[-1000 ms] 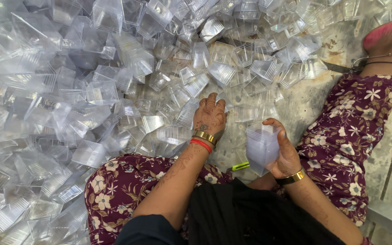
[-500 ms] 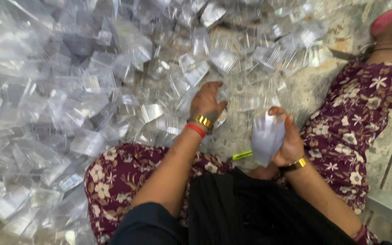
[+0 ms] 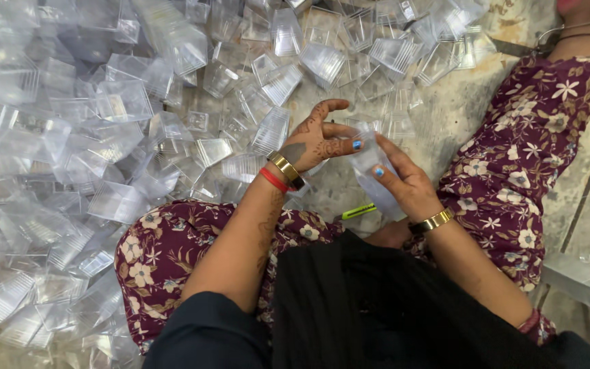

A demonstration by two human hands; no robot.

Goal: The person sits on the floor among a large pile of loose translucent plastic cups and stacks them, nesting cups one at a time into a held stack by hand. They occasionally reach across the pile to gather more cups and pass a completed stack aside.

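Both hands clamp 1 stack of clear plastic cups point(image 3: 375, 179) over the lap, left hand point(image 3: 322, 140) at its top, right hand point(image 3: 408, 184) around its body (light, thin-walled, slippery, probably crushable: grip the ribbed sides).

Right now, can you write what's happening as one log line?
left hand: touching clear cup stack | right hand: holding clear cup stack | loose clear cups: heaped on floor

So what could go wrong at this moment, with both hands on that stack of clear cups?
The stack of clear cups is pinched only by fingertips of the left hand and right hand, so a slippery cup might slide off. The loose pile of cups crowds the floral-clad legs; shifting could crush some. The yellow-green pen could get buried.
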